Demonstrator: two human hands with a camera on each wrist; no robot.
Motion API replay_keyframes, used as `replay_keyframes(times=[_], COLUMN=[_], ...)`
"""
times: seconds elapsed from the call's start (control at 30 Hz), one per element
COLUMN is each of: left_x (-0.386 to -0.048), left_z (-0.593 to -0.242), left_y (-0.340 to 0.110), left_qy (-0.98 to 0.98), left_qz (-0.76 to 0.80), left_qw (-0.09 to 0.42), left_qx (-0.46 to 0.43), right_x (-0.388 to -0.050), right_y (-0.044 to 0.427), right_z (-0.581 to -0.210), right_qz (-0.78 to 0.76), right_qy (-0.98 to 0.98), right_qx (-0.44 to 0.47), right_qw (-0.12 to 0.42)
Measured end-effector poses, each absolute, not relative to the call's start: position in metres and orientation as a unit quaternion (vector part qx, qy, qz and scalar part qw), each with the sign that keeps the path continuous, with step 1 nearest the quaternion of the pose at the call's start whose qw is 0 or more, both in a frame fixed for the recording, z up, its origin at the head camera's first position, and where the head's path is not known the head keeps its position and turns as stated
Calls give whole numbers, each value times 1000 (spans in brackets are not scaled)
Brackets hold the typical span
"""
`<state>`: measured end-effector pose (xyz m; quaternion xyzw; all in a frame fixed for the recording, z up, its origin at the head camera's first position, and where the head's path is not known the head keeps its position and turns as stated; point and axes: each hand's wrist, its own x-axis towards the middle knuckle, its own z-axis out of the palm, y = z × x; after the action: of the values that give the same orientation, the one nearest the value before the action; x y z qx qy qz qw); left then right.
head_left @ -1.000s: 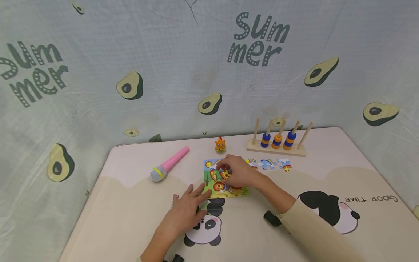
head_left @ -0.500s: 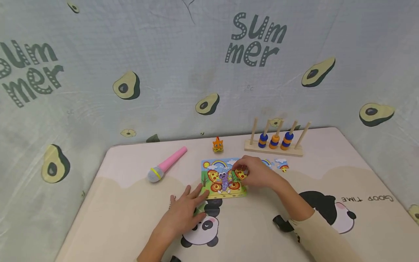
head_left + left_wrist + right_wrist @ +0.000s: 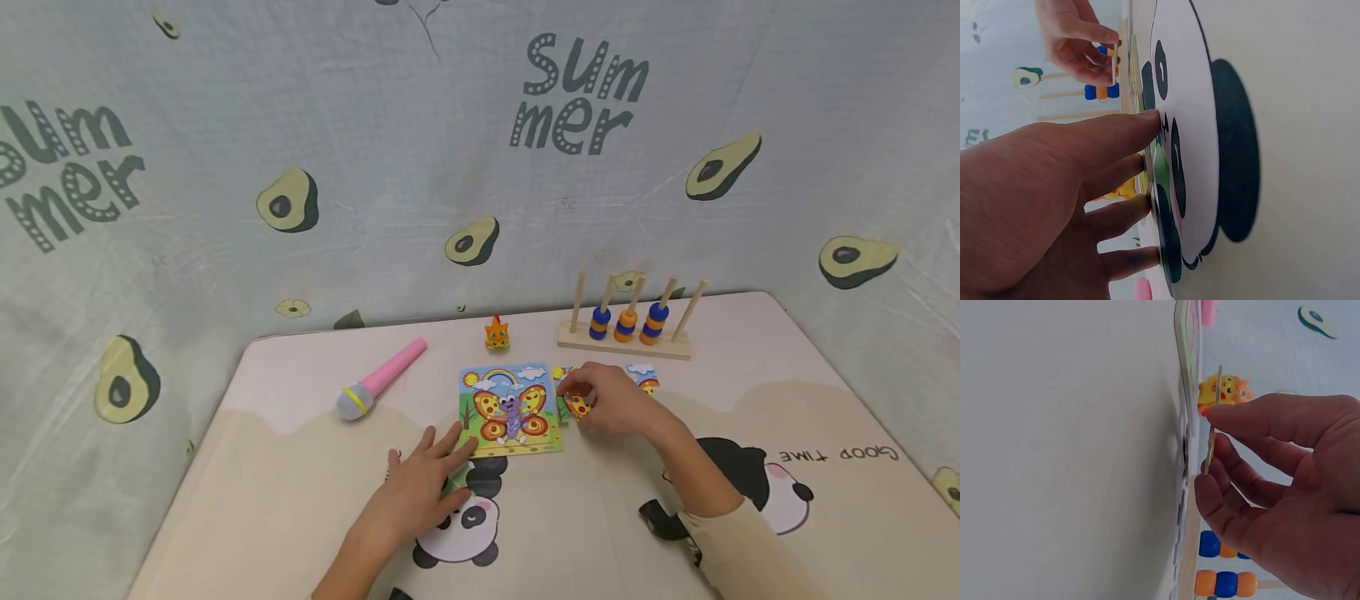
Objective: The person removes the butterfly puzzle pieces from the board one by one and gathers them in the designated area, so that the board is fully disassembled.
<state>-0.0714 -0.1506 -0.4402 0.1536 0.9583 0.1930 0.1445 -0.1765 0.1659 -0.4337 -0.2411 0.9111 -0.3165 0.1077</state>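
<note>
Two hands busy here: the right hand (image 3: 615, 402) has a puzzle piece (image 3: 577, 407) pinched between thumb and fingers, a bit above the counter (image 3: 285, 500) and just right of the butterfly puzzle (image 3: 511, 412). The left hand (image 3: 422, 483) is spread out, fingertips on the puzzle's near-left corner. Loose pieces (image 3: 643, 374) sit behind the right hand, abacus (image 3: 624, 340) farther back.

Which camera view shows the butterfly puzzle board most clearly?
The head view: it looks down on the butterfly puzzle board, so its printed face shows nearly whole, with the left hand over one corner. The left wrist view shows it almost edge-on, partly hidden; the right wrist view gives a thin part, cut by the frame.
</note>
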Motion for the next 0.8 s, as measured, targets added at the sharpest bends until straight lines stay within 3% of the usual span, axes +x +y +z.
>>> replay_keyframes(times=[0.8], left_x=[-71], left_z=[-441], left_y=[-150], left_qy=[960], left_qz=[192], left_qw=[137], left_qx=[153], right_x=[-178], right_y=[171], right_z=[-444], right_qz=[-300], right_qy=[915], right_qx=[-244], right_qw=[116])
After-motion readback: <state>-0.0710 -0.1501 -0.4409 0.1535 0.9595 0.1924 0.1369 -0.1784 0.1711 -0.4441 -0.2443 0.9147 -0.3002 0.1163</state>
